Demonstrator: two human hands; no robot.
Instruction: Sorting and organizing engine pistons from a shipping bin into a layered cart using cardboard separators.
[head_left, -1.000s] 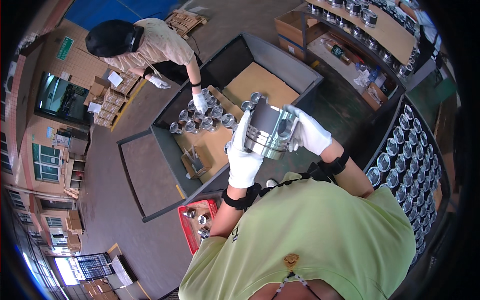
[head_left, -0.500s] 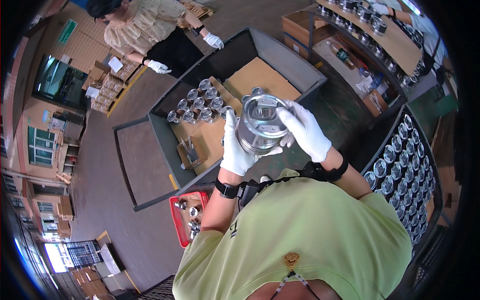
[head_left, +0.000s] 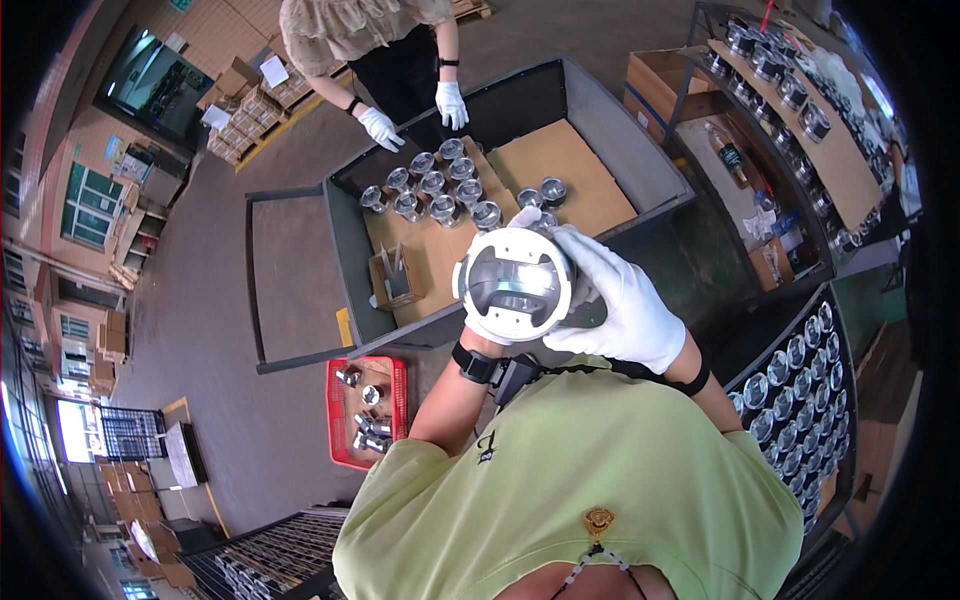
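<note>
A shiny metal piston (head_left: 516, 286) is held up in front of my chest, with a round, recessed end facing me. My gloved left hand (head_left: 525, 216) is mostly hidden behind it, fingertips showing over its far edge. The white-gloved right hand (head_left: 630, 310) grips the piston's right side, its fingers curved around it. Beyond my hands, several more pistons (head_left: 432, 183) stand in rows on brown board inside a large grey metal bin (head_left: 345, 270). A few others (head_left: 552, 191) stand right of a board strip, partly hidden by the held one.
Across the bin stands a person with white-gloved hands (head_left: 452, 105). A red basket (head_left: 400, 410) with metal parts sits on the floor at left. More pistons fill a rack (head_left: 795, 400) at right and a shelf (head_left: 790, 90) at far right. A small cardboard box (head_left: 395, 280) lies inside the bin.
The piston has turned so its recessed end faces me, and the left hand has gone mostly behind it. My view has shifted. The other person's gloved hands are now nearer the bin's edge.
</note>
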